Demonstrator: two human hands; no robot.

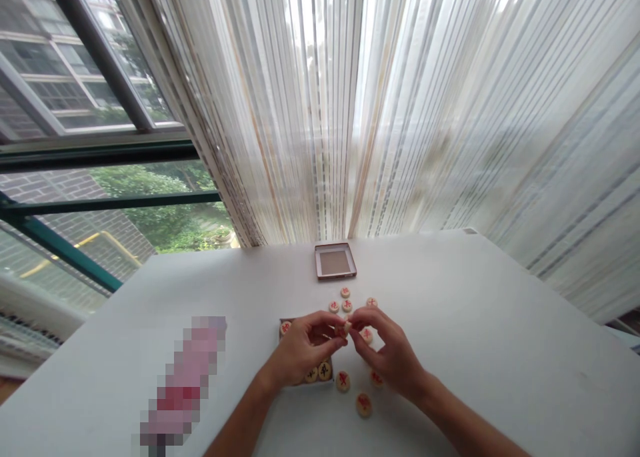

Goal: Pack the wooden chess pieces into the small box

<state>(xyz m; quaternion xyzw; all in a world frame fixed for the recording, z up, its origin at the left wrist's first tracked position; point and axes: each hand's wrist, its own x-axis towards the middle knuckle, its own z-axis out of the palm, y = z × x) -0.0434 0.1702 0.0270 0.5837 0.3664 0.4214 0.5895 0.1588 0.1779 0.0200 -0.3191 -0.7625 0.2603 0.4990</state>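
Note:
My left hand point(307, 347) and my right hand point(387, 347) meet over the table, fingertips pinched together on small round Chinese chess pieces point(346, 328). How many pieces sit between the fingers I cannot tell. Below my left hand is an open box point(331, 379), partly covered by it, with black-marked pieces point(324, 370) and a red-marked piece point(285, 328) inside. Loose red-marked pieces lie on the table around my right hand, among them one nearer me point(364, 404), one beside the box point(343, 380) and one farther off point(345, 292).
A square box lid point(335, 262) lies at the back of the white table point(500, 350). A blurred-out pink object point(185, 377) rests to the left. Striped sheer curtains point(400, 110) hang behind the table, and an open window point(100, 143) is at the left.

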